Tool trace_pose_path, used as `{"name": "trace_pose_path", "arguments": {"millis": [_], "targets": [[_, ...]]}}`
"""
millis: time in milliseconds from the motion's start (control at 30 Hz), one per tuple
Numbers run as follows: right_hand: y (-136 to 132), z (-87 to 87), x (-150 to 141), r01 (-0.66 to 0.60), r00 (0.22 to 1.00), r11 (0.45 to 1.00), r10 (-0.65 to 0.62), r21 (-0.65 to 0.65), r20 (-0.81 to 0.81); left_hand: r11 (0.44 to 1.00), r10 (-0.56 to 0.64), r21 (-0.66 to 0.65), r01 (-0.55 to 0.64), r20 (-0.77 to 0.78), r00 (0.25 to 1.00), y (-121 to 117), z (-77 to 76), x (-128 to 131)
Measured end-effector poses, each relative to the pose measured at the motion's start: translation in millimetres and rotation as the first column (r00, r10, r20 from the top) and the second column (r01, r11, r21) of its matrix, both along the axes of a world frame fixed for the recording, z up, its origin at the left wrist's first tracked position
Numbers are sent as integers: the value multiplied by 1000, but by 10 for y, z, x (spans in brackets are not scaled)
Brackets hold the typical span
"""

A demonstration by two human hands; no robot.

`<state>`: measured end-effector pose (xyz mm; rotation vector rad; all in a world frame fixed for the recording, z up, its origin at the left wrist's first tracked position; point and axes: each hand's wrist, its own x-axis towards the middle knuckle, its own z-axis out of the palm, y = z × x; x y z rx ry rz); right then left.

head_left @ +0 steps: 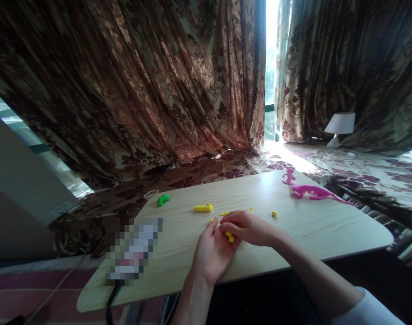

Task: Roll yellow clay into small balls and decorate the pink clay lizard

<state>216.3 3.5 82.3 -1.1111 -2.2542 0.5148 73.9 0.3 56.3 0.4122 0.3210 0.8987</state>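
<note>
Near the front of the table, my left hand [212, 253] is cupped palm up with a yellow clay piece [230, 237] in it. Above it, my right hand [249, 228] bends its fingers into the left palm and presses on the yellow clay. Some of the clay is hidden under the right fingers. Just behind both hands lie small yellow bits, and another yellow bit [274, 214] sits to the right. A thicker yellow clay bar [203, 208] lies to the left, with a small lump on its right end.
A green clay lump [163, 199] is at the table's back left. Pink clay shapes [310, 191], one long-tailed, lie at the back right. A blurred-out device [134, 250] with a black cable rests at the left. Behind the table [178, 253] stand a white lamp [340, 124] and patterned curtains.
</note>
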Motion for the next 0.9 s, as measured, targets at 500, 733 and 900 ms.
{"name": "trace_pose_path", "arguments": {"millis": [500,733,900], "targets": [[261,68,320,85,940,993,-108,-86,-323,989,-53,124,85,-238,970,370,295,178],[373,-57,364,116,872,982,-173,-150,-457,981,91,194,-20,-363,927,432,176,200],[422,-88,355,182,865,973,-227,-141,-447,952,174,306,-20,-485,857,496,168,222]]}}
